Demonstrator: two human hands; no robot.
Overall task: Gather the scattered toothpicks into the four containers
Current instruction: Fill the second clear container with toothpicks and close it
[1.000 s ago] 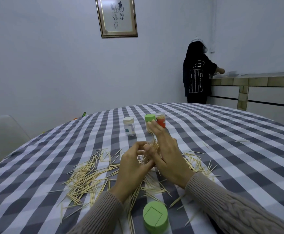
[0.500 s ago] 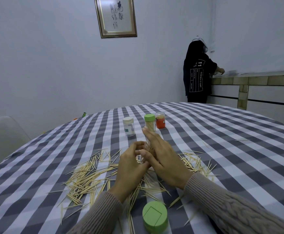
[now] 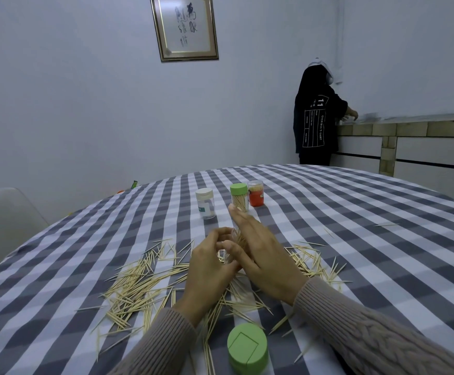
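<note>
Scattered toothpicks (image 3: 139, 282) lay on the checked counter (image 3: 355, 239), left of and beneath both hands. Left hand (image 3: 209, 266) curled, pinching a toothpick bundle (image 3: 238, 243) together with the right hand (image 3: 263, 255), whose index finger stood straight. Beyond the hands: white-capped container (image 3: 205, 203), green-capped container (image 3: 239, 197), orange container (image 3: 255, 193). Green lid (image 3: 247, 347) sat nearest the body, below the hands.

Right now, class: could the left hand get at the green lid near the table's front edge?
Probably yes: the green lid lies unobstructed near the left hand, though that hand seems to be holding a toothpick bundle.
</note>
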